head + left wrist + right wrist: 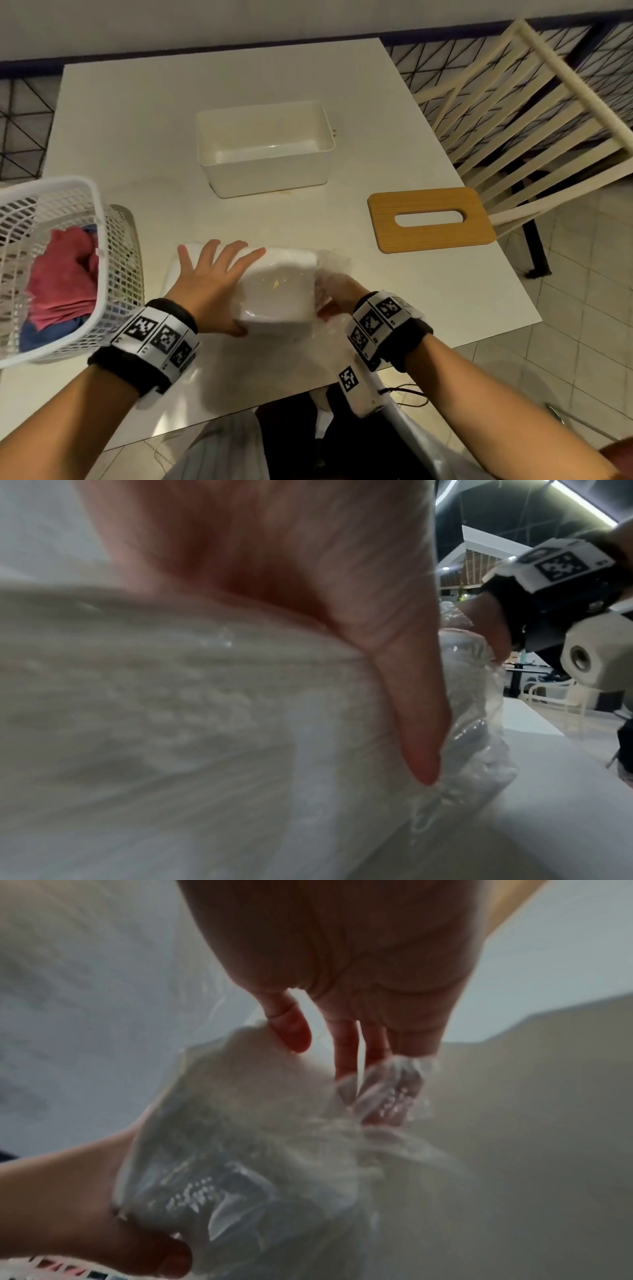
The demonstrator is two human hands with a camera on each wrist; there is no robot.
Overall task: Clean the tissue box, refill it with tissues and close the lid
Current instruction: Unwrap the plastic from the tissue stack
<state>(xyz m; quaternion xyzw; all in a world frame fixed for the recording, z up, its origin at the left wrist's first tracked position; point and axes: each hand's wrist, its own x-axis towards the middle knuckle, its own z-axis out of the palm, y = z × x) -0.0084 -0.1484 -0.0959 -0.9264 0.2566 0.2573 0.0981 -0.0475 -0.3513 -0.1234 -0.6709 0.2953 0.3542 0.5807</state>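
Left hand (209, 287) lies flat on top of the tissue pack (277, 291), fingers spread and straight, thumb down the near side; pressing, not gripping. Right hand (337, 296) is at the pack's right end, inside the loose clear wrapper (334, 260); fingers reach into the plastic, but whether they pinch tissues or film I cannot tell.

Step in hand, by my reading: getting the tissues out of the wrapper. To do it well, keep the left palm firm so the stack stays square, and draw the film off the right end in one pull rather than tearing, so no sheets drag out.

Tissue box (263, 147) stands open beyond the left hand's fingertips, well apart. Lid (431, 219) lies flat on the table (428, 291), beyond and right of the right hand. Basket (68, 267) with cloths sits just left of the left wrist.

Head view gives the layout. Right wrist view alone shows the fingers (346, 1053) entering crumpled film. Left wrist view shows the thumb (404, 696) against the pack's side.
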